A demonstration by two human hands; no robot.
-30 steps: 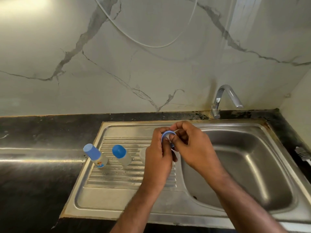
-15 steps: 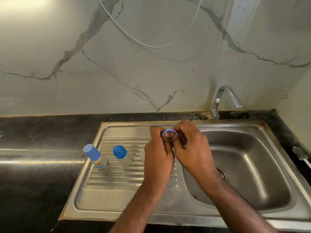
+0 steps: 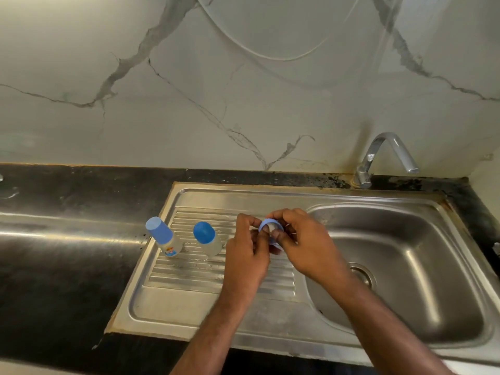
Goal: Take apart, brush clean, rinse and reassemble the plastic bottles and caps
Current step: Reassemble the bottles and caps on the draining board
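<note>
Both my hands meet over the ridged drainboard (image 3: 205,269) of the steel sink. My left hand (image 3: 244,255) and my right hand (image 3: 305,244) pinch a light blue cap ring (image 3: 266,223) between their fingertips, with a clear part seen inside the ring. Left of my hands stand two small clear plastic bottles. One bottle (image 3: 162,236) has a light blue flat-topped cap and a printed label. The other bottle (image 3: 207,238) has a darker blue rounded cap. Anything behind my left hand is hidden.
The sink basin (image 3: 422,280) with its drain (image 3: 361,274) lies to the right, under a chrome tap (image 3: 384,155). Black stone counter (image 3: 67,253) runs to the left. A marble wall with a white cable stands behind.
The hands have turned the blue ring between the fingertips and stayed in about the same place. The two bottles have not moved.
</note>
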